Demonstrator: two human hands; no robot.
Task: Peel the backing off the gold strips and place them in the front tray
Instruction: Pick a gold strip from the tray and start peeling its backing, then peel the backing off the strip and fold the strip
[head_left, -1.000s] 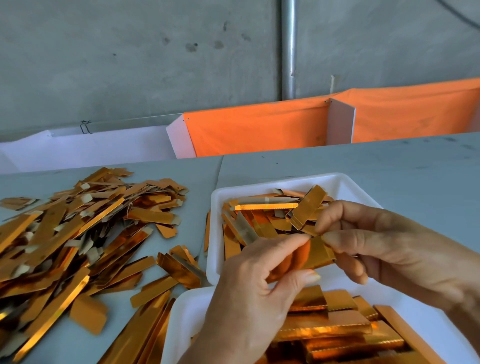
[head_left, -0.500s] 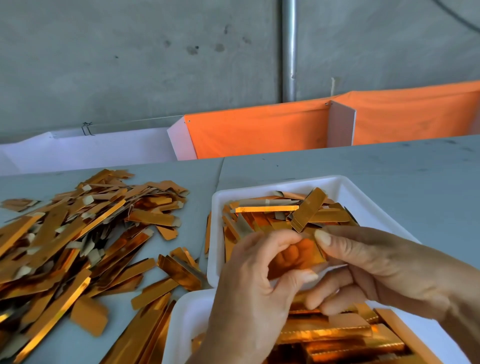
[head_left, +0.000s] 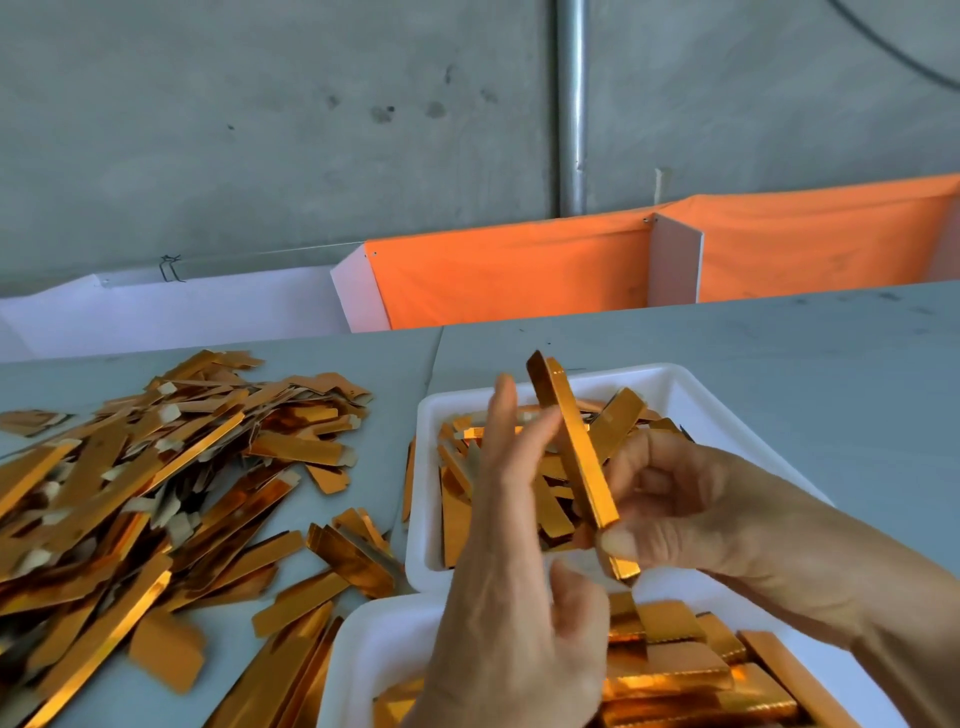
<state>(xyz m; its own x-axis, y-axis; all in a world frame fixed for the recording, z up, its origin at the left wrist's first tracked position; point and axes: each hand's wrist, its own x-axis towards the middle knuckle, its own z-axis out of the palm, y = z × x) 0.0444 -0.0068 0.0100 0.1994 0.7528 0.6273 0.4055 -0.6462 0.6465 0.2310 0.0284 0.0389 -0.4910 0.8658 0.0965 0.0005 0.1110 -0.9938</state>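
Gold strip (head_left: 574, 447) – pinched upright by right hand (head_left: 727, 519); left hand (head_left: 514, 597) fingers spread, touching strip – above tray (head_left: 727, 395).

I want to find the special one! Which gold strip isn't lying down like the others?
The gold strip pinched in the right hand. It stands tilted up over the back tray; the rest lie flat.

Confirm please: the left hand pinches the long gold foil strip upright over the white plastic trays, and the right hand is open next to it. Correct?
Not quite. The head view shows the right hand pinching the long gold foil strip near its lower end, above the white plastic trays. The left hand is the open one beside it, fingers straight.
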